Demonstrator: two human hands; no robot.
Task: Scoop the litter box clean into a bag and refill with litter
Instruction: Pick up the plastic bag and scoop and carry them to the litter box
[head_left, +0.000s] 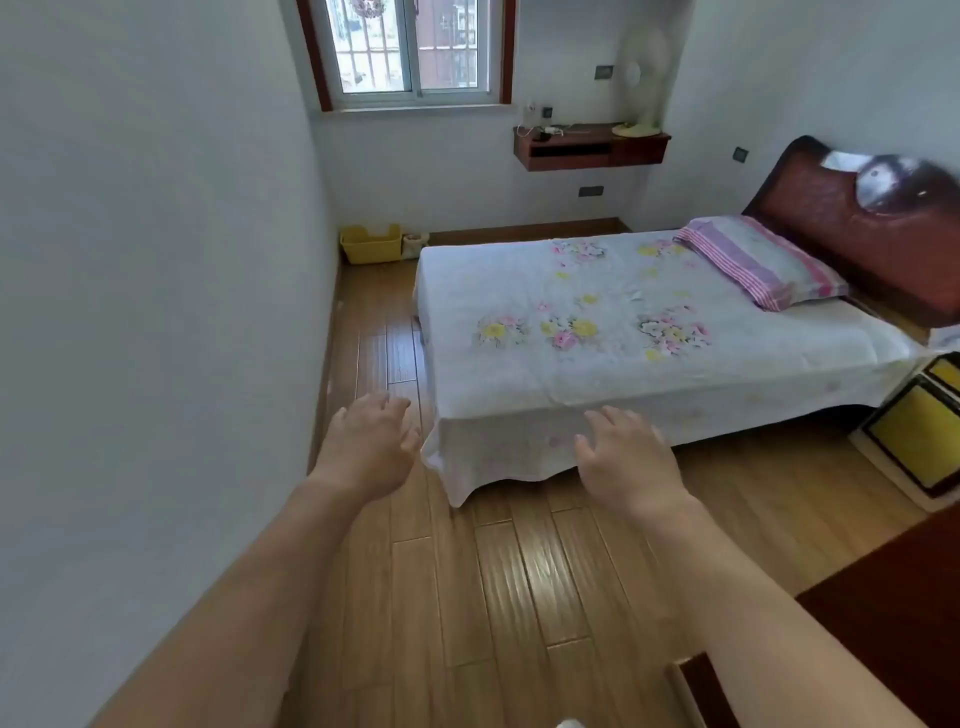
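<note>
A yellow plastic box (372, 243) stands on the floor in the far left corner under the window, with something white inside it. A small pale bag-like object (414, 245) sits right beside it; its details are too small to tell. My left hand (370, 444) and my right hand (626, 457) are stretched out in front of me over the wooden floor, palms down, fingers relaxed and spread, holding nothing. Both hands are far from the yellow box.
A bed (623, 332) with a floral sheet and a striped pillow fills the right side. A narrow strip of wooden floor (374, 332) runs between the bed and the left wall toward the corner. Dark furniture (893, 613) stands at the near right; a wall shelf (589, 148) hangs under a fan.
</note>
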